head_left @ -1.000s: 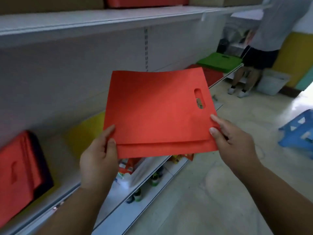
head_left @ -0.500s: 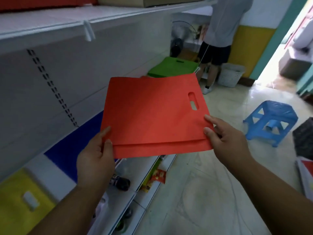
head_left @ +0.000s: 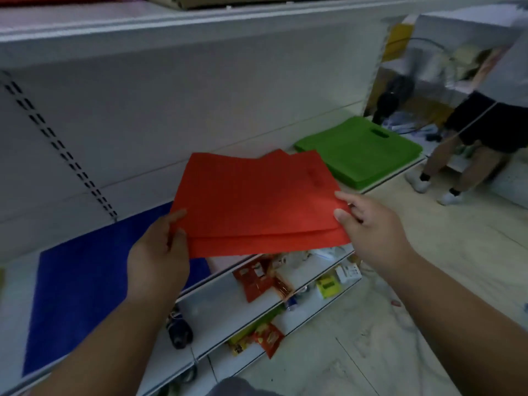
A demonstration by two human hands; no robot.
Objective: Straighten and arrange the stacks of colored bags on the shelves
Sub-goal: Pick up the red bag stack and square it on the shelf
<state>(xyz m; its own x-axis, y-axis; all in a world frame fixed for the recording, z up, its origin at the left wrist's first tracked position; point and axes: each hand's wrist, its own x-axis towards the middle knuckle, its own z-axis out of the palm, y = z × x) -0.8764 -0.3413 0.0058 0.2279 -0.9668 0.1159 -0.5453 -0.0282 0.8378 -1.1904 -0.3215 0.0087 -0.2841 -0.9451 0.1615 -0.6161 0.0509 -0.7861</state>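
A single wide-angle camera worn on the head looks forward and down, from close above the hands (head_left: pixel 268 241) held out in front of it. It faces along a white shelf (head_left: pixel 257 298) running from lower left to upper right, with the floor (head_left: pixel 428 281) on the right.

The red bags (head_left: pixel 257 201) hide the fingers beneath them on each hand, and their handle slot is a faint blur (near the right hand (head_left: pixel 371 227)).
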